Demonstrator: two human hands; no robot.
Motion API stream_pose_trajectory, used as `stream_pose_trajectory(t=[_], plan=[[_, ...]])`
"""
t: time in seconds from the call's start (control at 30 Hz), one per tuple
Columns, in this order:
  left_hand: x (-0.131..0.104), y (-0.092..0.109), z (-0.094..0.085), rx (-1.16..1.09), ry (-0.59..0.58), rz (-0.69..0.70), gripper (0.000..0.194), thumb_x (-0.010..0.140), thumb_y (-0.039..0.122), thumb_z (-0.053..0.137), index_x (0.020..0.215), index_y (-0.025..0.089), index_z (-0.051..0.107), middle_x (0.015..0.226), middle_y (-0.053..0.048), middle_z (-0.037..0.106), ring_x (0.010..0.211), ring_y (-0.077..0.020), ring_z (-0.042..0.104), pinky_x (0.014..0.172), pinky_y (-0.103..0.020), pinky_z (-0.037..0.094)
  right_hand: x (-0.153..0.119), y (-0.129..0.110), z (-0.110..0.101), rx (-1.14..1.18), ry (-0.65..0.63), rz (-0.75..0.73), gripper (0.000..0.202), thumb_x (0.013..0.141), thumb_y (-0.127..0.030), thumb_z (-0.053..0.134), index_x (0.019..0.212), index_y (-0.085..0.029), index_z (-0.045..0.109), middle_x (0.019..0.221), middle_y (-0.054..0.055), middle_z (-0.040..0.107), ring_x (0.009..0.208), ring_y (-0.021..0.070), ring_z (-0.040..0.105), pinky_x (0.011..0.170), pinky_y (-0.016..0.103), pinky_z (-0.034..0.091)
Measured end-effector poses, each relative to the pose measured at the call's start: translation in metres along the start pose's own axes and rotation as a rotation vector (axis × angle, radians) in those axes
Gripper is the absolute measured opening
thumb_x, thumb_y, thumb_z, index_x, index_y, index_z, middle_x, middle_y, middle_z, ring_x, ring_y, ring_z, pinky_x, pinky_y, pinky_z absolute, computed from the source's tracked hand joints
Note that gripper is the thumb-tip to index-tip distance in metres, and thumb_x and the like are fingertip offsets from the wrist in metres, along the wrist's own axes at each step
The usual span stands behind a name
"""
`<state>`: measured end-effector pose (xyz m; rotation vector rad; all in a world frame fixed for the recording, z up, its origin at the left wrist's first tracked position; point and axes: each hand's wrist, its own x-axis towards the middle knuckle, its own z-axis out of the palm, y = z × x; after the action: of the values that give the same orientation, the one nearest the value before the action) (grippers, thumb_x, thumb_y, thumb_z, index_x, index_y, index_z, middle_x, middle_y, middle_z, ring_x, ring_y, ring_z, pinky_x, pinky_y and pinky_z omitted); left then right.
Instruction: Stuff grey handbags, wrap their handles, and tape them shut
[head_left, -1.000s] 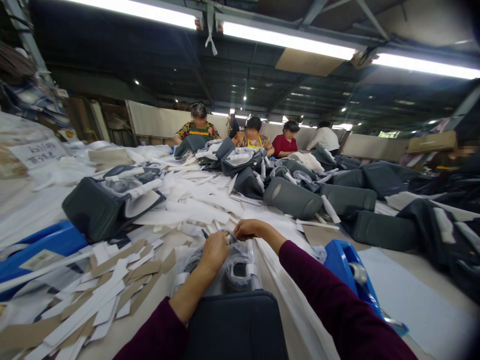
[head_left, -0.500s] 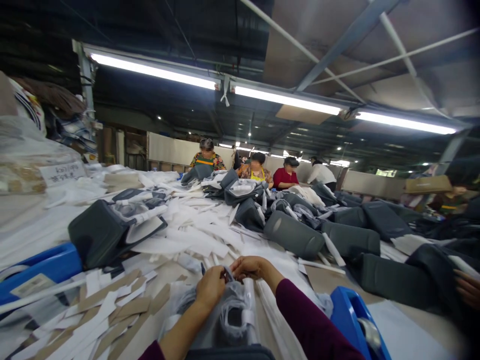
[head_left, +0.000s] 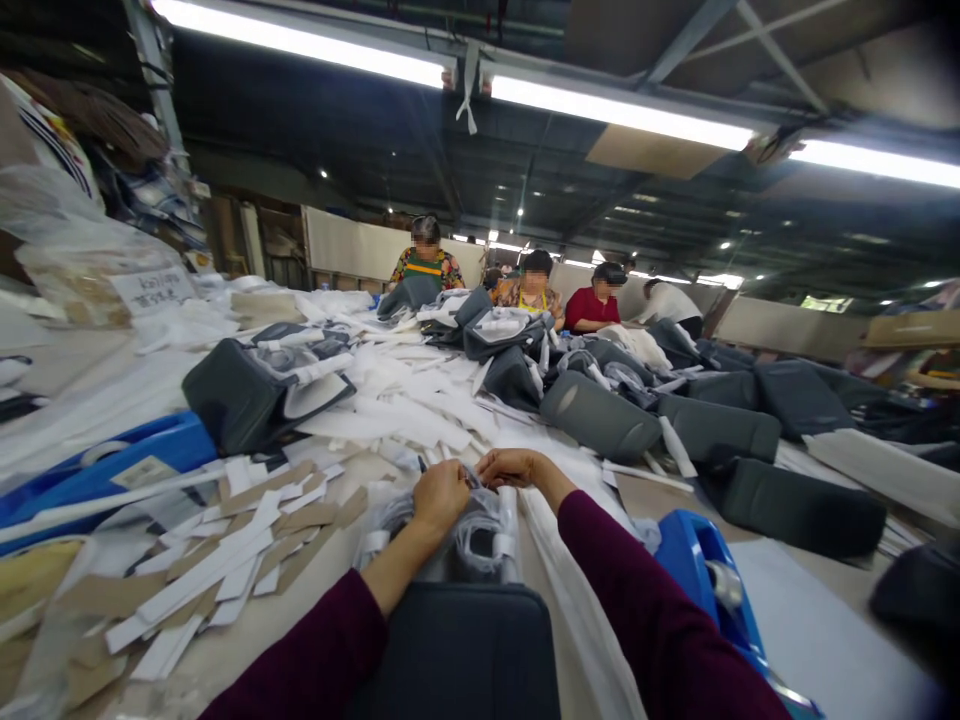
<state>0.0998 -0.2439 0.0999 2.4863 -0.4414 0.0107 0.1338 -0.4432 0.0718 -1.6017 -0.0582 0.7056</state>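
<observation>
The wrapped strap (head_left: 472, 478) of the dark bag (head_left: 469, 645), which lies on the worktop (head_left: 319, 625) close to the person, seems best handled with light fingertip pinches and small, even pulls, sparing the thin wrapping. Left hand (head_left: 440, 497) and right hand (head_left: 510, 468) both grip it, fingers curled, almost meeting.
</observation>
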Motion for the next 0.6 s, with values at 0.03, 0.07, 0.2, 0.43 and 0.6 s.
stream_pose_trajectory(t=[0.03, 0.07, 0.2, 0.43, 0.6], plan=[[0.001, 0.0, -0.002, -0.021, 0.022, -0.002, 0.017, 0.077, 0.021, 0.05, 0.073, 0.018, 0.066, 0.081, -0.011, 0.07, 0.081, -0.0251, 0.063, 0.065, -0.029, 0.036, -0.003, -0.001, -0.001, 0.021, 0.023, -0.001, 0.019, 0.062, -0.014, 0.072, 0.08, -0.011, 0.068, 0.052, -0.004, 0.054, 0.04, 0.0039, 0.038, 0.038, 0.015, 0.021], [0.001, 0.0, -0.004, -0.05, 0.045, 0.001, 0.015, 0.076, 0.021, 0.049, 0.07, 0.018, 0.063, 0.078, -0.01, 0.068, 0.078, -0.0242, 0.062, 0.064, -0.029, 0.035, -0.007, -0.003, -0.001, 0.045, 0.05, -0.007, 0.022, 0.064, -0.017, 0.074, 0.084, -0.011, 0.068, 0.053, -0.004, 0.054, 0.04, 0.0041, 0.039, 0.038, 0.015, 0.022], [0.006, -0.002, -0.013, -0.237, 0.083, 0.057, 0.015, 0.074, 0.02, 0.045, 0.062, 0.019, 0.052, 0.064, -0.004, 0.06, 0.066, -0.0191, 0.054, 0.063, -0.028, 0.033, -0.024, -0.01, 0.0, 0.154, 0.164, -0.117, 0.03, 0.067, -0.035, 0.078, 0.083, -0.013, 0.065, 0.064, -0.003, 0.057, 0.044, 0.0034, 0.042, 0.043, 0.017, 0.031], [0.021, -0.015, -0.005, -0.611, 0.015, 0.153, 0.016, 0.068, 0.032, 0.045, 0.062, 0.019, 0.052, 0.06, 0.0, 0.055, 0.065, -0.0174, 0.054, 0.066, -0.029, 0.04, -0.04, -0.012, 0.017, 0.366, 0.183, -0.355, 0.054, 0.045, -0.026, 0.09, 0.095, -0.014, 0.07, 0.098, 0.007, 0.069, 0.088, 0.0165, 0.064, 0.084, 0.028, 0.048], [0.024, -0.018, 0.001, -0.819, -0.018, 0.136, 0.024, 0.067, 0.042, 0.053, 0.071, 0.018, 0.052, 0.062, 0.0, 0.058, 0.063, -0.0183, 0.06, 0.067, -0.03, 0.045, -0.035, -0.006, 0.033, 0.398, 0.256, -0.506, 0.047, 0.049, -0.023, 0.09, 0.091, -0.012, 0.071, 0.095, 0.009, 0.069, 0.089, 0.0176, 0.063, 0.083, 0.028, 0.046]])
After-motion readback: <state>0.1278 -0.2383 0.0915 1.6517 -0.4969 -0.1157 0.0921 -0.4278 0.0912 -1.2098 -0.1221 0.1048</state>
